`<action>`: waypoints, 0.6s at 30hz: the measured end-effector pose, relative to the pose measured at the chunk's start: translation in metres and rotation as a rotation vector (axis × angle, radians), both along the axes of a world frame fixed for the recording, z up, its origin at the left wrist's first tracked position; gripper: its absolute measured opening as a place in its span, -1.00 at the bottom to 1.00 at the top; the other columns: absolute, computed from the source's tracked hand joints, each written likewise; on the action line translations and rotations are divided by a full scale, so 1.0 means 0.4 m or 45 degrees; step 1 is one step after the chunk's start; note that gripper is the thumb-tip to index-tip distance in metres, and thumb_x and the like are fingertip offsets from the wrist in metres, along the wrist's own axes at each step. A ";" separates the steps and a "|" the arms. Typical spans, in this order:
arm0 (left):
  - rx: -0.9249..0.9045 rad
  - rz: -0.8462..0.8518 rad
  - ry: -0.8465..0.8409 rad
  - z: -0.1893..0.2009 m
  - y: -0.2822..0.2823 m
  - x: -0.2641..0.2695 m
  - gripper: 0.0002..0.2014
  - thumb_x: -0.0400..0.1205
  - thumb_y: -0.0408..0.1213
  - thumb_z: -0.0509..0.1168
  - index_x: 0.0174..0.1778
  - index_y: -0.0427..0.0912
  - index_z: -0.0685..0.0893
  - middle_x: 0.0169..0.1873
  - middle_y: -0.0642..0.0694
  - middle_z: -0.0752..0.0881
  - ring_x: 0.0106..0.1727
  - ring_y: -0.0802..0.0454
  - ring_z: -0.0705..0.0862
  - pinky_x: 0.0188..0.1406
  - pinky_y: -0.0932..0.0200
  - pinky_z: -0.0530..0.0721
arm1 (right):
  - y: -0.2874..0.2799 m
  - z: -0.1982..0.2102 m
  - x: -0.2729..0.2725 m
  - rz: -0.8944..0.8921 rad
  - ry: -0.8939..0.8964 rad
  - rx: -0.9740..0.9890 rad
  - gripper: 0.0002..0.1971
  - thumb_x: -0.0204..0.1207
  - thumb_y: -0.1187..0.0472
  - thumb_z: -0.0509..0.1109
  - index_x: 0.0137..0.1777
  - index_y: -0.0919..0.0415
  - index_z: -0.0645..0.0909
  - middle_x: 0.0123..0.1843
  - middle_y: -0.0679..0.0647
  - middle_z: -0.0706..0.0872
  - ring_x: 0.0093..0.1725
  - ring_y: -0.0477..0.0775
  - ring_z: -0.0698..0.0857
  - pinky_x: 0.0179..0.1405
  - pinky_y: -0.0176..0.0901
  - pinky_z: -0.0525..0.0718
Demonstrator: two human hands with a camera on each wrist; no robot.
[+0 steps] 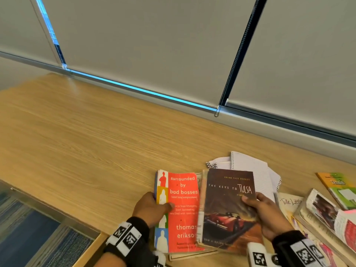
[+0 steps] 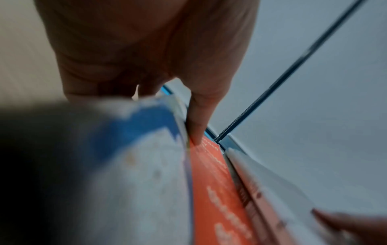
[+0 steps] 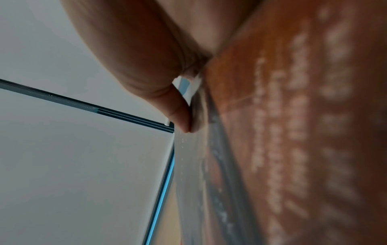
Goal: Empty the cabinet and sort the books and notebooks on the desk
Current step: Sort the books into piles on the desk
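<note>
My left hand (image 1: 154,208) grips the left edge of an orange paperback (image 1: 183,211), "surrounded by bad bosses", thumb on its cover. The left wrist view shows that thumb (image 2: 196,122) pressed on the orange cover (image 2: 215,190). My right hand (image 1: 264,211) holds a dark brown paperback (image 1: 229,211), "The Keys to Tulsa", by its right edge, thumb on top. This book overlaps the orange one's right side. In the right wrist view the thumb (image 3: 178,106) pinches the brown book (image 3: 293,132). Both books are above the wooden desk (image 1: 86,141), near its front edge.
Spiral notebooks (image 1: 250,168) lie open behind the two books. To the right lie a white book with handwriting-style lettering (image 1: 289,204), a thick open book (image 1: 331,218) and a green and orange book (image 1: 339,187). Another book's edge (image 1: 192,256) shows beneath. Window blinds (image 1: 154,45) stand behind.
</note>
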State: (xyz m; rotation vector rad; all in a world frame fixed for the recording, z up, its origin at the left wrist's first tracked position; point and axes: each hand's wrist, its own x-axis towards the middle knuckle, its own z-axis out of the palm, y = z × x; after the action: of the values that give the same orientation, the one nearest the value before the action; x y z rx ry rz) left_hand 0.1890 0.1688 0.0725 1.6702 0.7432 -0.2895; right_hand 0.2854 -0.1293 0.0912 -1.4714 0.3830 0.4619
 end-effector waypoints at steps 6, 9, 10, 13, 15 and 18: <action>-0.301 0.307 -0.137 0.023 0.108 -0.049 -0.79 0.59 -0.35 0.42 0.12 -0.30 0.69 -0.12 -0.32 0.84 -0.12 -0.30 0.82 0.10 -0.27 0.72 | 0.037 0.021 0.042 0.085 -0.040 -0.025 -0.73 0.53 0.50 0.37 0.22 0.43 0.58 0.06 0.46 0.77 -0.09 0.31 0.76 -0.09 0.00 0.73; -0.350 0.532 -0.198 0.054 0.231 -0.107 -0.77 0.61 -0.28 0.37 0.15 -0.29 0.68 -0.05 -0.39 0.81 -0.17 -0.25 0.80 0.11 -0.24 0.69 | 0.108 0.004 0.051 0.205 -0.032 -0.080 -0.72 0.52 0.49 0.40 0.21 0.52 0.56 0.03 0.51 0.73 -0.01 0.37 0.68 0.03 0.15 0.68; -0.344 0.589 -0.214 0.064 0.268 -0.124 -0.74 0.61 -0.24 0.37 0.17 -0.28 0.67 -0.03 -0.39 0.81 -0.22 -0.24 0.80 0.10 -0.25 0.69 | 0.133 -0.008 0.052 0.246 -0.016 -0.084 -0.73 0.51 0.49 0.41 0.19 0.54 0.55 0.03 0.51 0.73 -0.01 0.37 0.68 0.09 0.22 0.66; -0.368 0.724 -0.259 0.084 0.334 -0.171 -0.72 0.65 -0.09 0.32 0.13 -0.21 0.68 -0.14 -0.31 0.84 -0.32 -0.20 0.79 0.00 -0.20 0.70 | 0.189 -0.042 0.050 0.344 0.046 -0.056 -0.84 0.51 0.50 0.41 0.08 0.45 0.63 0.04 0.47 0.75 -0.04 0.32 0.70 -0.01 0.10 0.71; -0.409 0.791 -0.268 0.090 0.344 -0.193 -0.76 0.68 -0.05 0.29 0.03 -0.16 0.68 -0.26 -0.23 0.84 -0.37 -0.16 0.78 -0.08 -0.13 0.68 | 0.208 -0.058 0.051 0.350 0.067 -0.064 -0.84 0.51 0.51 0.41 0.07 0.42 0.65 0.07 0.45 0.76 -0.05 0.29 0.72 -0.10 0.02 0.72; -0.460 0.785 -0.289 0.089 0.332 -0.206 -0.74 0.69 -0.04 0.26 0.07 -0.17 0.65 -0.17 -0.26 0.81 -0.27 -0.18 0.74 -0.09 -0.10 0.66 | 0.215 -0.069 0.052 0.318 0.063 -0.062 -0.78 0.50 0.55 0.39 0.14 0.45 0.62 0.07 0.42 0.78 -0.11 0.26 0.76 -0.20 -0.04 0.75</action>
State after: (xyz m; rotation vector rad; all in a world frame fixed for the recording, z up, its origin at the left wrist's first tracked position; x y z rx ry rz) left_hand 0.1066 0.3017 0.1083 1.0496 0.9293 0.1920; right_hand 0.3064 -0.0431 0.0636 -1.5647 0.2514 0.6936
